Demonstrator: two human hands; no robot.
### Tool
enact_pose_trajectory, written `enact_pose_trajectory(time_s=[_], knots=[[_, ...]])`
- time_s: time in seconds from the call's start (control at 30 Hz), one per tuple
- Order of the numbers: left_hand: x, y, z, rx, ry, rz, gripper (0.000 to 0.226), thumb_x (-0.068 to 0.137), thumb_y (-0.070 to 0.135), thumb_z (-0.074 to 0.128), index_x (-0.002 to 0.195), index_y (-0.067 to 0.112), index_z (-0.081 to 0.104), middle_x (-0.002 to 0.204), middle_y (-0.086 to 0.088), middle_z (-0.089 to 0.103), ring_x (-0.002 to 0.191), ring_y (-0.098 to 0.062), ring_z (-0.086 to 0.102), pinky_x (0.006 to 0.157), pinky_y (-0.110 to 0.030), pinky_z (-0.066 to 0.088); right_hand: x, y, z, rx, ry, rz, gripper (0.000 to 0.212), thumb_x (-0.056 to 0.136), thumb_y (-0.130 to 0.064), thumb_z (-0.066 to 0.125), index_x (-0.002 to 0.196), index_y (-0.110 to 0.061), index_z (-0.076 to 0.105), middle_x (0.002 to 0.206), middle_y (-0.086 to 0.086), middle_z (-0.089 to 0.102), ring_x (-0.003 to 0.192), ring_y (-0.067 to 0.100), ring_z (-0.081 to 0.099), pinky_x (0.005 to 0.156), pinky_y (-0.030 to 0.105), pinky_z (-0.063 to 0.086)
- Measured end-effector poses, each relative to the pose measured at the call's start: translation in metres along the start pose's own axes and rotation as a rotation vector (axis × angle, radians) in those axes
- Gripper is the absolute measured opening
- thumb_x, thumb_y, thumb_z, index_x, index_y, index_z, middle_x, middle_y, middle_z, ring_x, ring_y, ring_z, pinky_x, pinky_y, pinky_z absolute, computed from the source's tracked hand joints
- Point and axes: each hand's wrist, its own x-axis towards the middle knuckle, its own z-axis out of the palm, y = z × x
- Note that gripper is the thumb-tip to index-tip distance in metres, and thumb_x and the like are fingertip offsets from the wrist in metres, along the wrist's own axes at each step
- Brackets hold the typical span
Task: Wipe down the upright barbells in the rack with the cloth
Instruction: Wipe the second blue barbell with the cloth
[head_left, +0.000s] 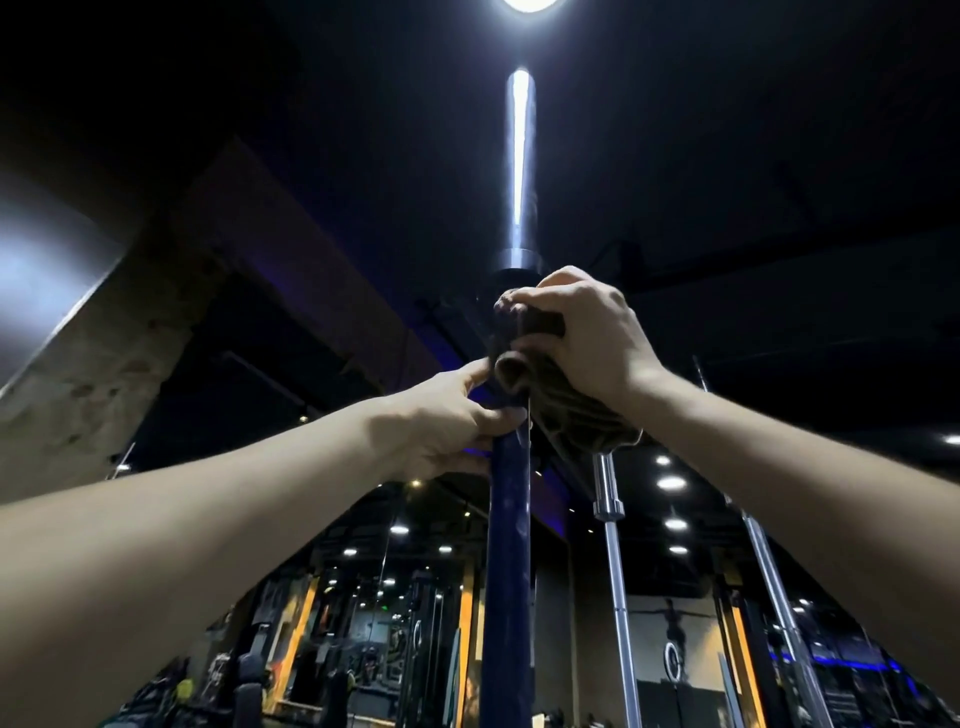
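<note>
View from my head, tilted upward along an upright blue barbell (508, 545) that rises through the centre of the frame. My right hand (582, 338) is raised high on the bar, its fingers (511, 306) curled over a dark brown cloth (540, 374) and clamping it around the shaft just beneath the steel collar (517, 260); the loose remainder of the cloth hangs below my palm and wrist, bunched in ribbed folds to the right of the bar. My left hand (441, 415) sits directly below, bare on the blue shaft, thumb and fingers wrapped round it in a closed grip, with the forefinger tip touching the lower rolled edge of the cloth. Above the collar the polished sleeve (519, 156) runs up toward a round ceiling lamp (527, 4) and reflects it as a bright stripe. To the right, near but apart from my bar, a second, silver barbell (615, 582) stands upright, and a third bar (774, 587) leans further right. A concrete beam (104, 338) crosses the upper left; lit gym equipment is visible, blurred, in the background below.
</note>
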Motion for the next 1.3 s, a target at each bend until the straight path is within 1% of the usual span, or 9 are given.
enact_pose_trajectory(time_s=[0.13,0.27,0.37,0.57,0.8,0.9,1.03,1.13,1.3], knots=[[0.005,-0.012,-0.006,-0.017,0.025,-0.011,0.062,0.091,0.005,0.057,0.143,0.029,0.034,0.090,-0.010,0.070,0.087,-0.026,0.068,0.074,-0.041,0.056,0.014,0.003,0.018,-0.025,0.042,0.088,0.035,0.085,-0.023,0.069,0.120,-0.030,0.065,0.116,-0.001,0.053,0.105,0.024,0.056,0.088,0.032,0.044],[0.002,-0.019,-0.007,0.125,-0.025,0.027,0.043,0.091,-0.001,0.056,0.119,0.031,0.051,0.085,0.004,0.068,0.077,-0.009,0.068,0.068,-0.033,0.056,-0.012,0.007,0.042,0.012,0.015,0.073,0.048,0.088,-0.037,0.062,0.134,-0.031,0.050,0.135,-0.003,0.038,0.112,0.030,0.051,0.096,0.034,0.041],[-0.001,-0.026,-0.006,0.155,-0.067,0.000,0.055,0.086,-0.006,0.061,0.121,0.035,0.049,0.093,0.003,0.065,0.078,-0.007,0.067,0.064,-0.027,0.057,-0.013,0.013,0.049,-0.014,-0.036,0.097,0.059,0.084,-0.047,0.065,0.137,-0.032,0.045,0.141,-0.002,0.029,0.114,0.031,0.045,0.097,0.031,0.036],[0.005,-0.041,0.001,0.140,-0.032,0.012,0.084,0.083,-0.008,0.064,0.144,0.038,0.033,0.098,-0.005,0.064,0.082,-0.017,0.066,0.071,-0.033,0.058,0.002,0.026,0.059,-0.077,0.060,0.084,0.032,0.089,-0.033,0.063,0.121,-0.029,0.062,0.123,-0.002,0.045,0.104,0.030,0.053,0.084,0.028,0.038],[0.012,-0.050,0.000,0.100,-0.058,0.025,0.090,0.083,-0.004,0.067,0.145,0.045,0.024,0.107,-0.003,0.063,0.087,-0.011,0.065,0.078,-0.034,0.058,-0.055,0.031,0.051,0.034,0.052,-0.099,0.026,0.085,-0.020,0.069,0.110,-0.023,0.072,0.105,-0.003,0.057,0.092,0.019,0.060,0.079,0.035,0.049],[0.012,-0.051,0.000,0.068,-0.057,0.020,0.087,0.083,-0.006,0.065,0.144,0.045,0.029,0.116,-0.007,0.060,0.084,-0.012,0.067,0.075,-0.034,0.059,-0.032,0.035,0.047,0.002,0.019,-0.092,0.021,0.086,-0.021,0.069,0.105,-0.028,0.073,0.100,-0.004,0.057,0.091,0.019,0.059,0.078,0.035,0.048],[0.011,-0.053,-0.002,0.071,-0.045,0.020,0.089,0.083,-0.007,0.064,0.145,0.044,0.025,0.104,-0.005,0.065,0.078,-0.012,0.068,0.068,-0.028,0.057,0.009,0.035,0.056,-0.111,0.073,0.005,0.015,0.089,-0.025,0.063,0.102,-0.026,0.072,0.097,-0.006,0.052,0.093,0.022,0.057,0.071,0.029,0.040],[0.012,-0.054,-0.002,0.073,-0.045,0.018,0.087,0.084,-0.006,0.064,0.145,0.043,0.026,0.101,-0.005,0.065,0.080,-0.015,0.068,0.072,-0.032,0.058,0.008,0.035,0.065,-0.196,0.055,0.045,0.021,0.093,-0.033,0.056,0.109,-0.025,0.066,0.113,-0.002,0.047,0.100,0.029,0.050,0.077,0.032,0.043],[0.010,-0.051,0.000,0.062,-0.062,0.025,0.064,0.084,-0.006,0.064,0.134,0.029,0.045,0.100,-0.006,0.066,0.088,-0.019,0.068,0.083,-0.040,0.057,-0.018,0.024,0.064,-0.020,-0.076,0.101,0.050,0.092,-0.058,0.042,0.133,-0.029,0.039,0.137,-0.009,0.016,0.122,0.021,0.021,0.086,0.033,0.034]])
